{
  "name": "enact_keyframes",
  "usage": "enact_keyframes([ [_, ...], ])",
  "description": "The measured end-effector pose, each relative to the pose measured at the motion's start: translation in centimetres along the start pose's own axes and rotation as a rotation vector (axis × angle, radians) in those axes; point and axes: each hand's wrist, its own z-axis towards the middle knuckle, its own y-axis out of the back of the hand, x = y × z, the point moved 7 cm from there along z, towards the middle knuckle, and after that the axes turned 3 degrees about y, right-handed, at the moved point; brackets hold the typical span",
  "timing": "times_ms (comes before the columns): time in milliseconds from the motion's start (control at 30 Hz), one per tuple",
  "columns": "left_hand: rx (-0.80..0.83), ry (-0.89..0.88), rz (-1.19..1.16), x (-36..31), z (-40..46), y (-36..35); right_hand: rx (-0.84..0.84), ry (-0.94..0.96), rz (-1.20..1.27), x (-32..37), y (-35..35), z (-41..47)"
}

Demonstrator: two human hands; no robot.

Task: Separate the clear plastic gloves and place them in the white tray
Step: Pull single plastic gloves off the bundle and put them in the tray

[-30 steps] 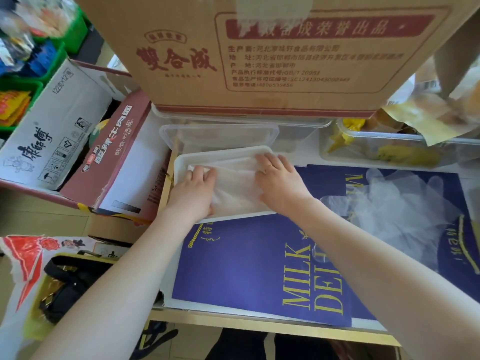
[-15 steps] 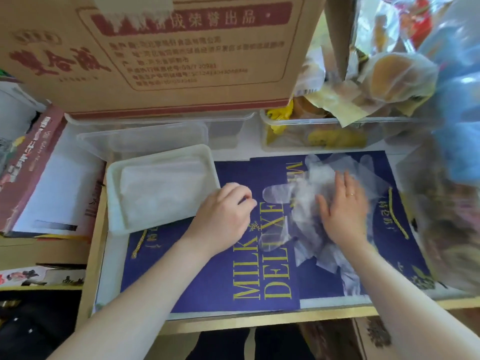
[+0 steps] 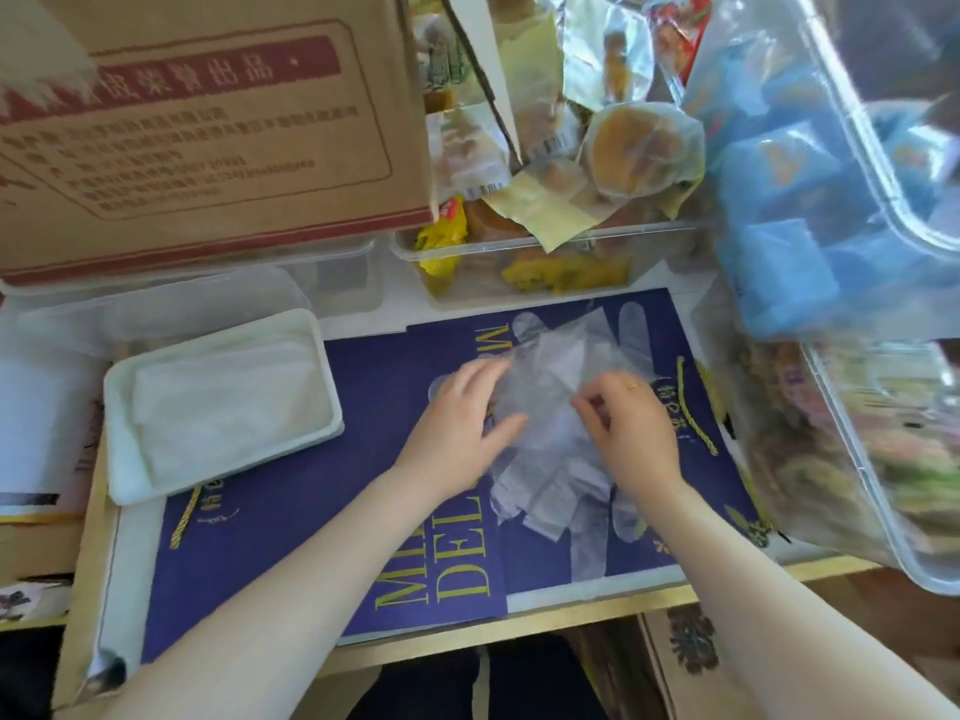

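the clear plastic gloves (image 3: 558,423) lie in a loose heap at the middle of the frame, right of centre, on the blue printed sheet (image 3: 291,511). the heap's long axis runs from the upper part of the frame, where the glove fingers fan out, down toward the lower edge, where the cuffs trail.

my right hand (image 3: 631,433) sits on the right side of the heap, thumb and forefinger drawn together as if nipping a top layer of film; whether they have truly caught one sheet i cannot tell. my left hand (image 3: 462,423) lies on the heap's left edge with fingers fairly straight, pressing down, not curled round anything.

the white tray (image 3: 122,459) is at the left of the frame, well apart from the heap, with folded clear film already in it. it lies leftward of my grip, so my left hand is nearer it; i judge the peeled glove must travel left across the sheet.
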Motion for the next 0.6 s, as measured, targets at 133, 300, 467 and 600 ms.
enact_keyframes([
  [133, 0.014, 0.074, -0.17, -2.4, 0.9, 0.2, -0.038, 0.221, 0.029, 2.6, 2.2, -1.4],
  [300, 0.035, 0.111, -0.264, -4.1, 0.3, 0.9, -0.004, 0.286, 0.096, 3.1, 3.8, -1.4],
  [467, 0.06, 0.054, -0.416, -5.5, -1.4, 2.7, 0.046, -0.246, 0.657, 0.4, 5.2, -0.9],
  [600, 0.017, 0.048, -0.51, -6.2, -2.5, 4.5, 0.205, -0.503, 1.1, 0.1, 4.8, 0.2],
])
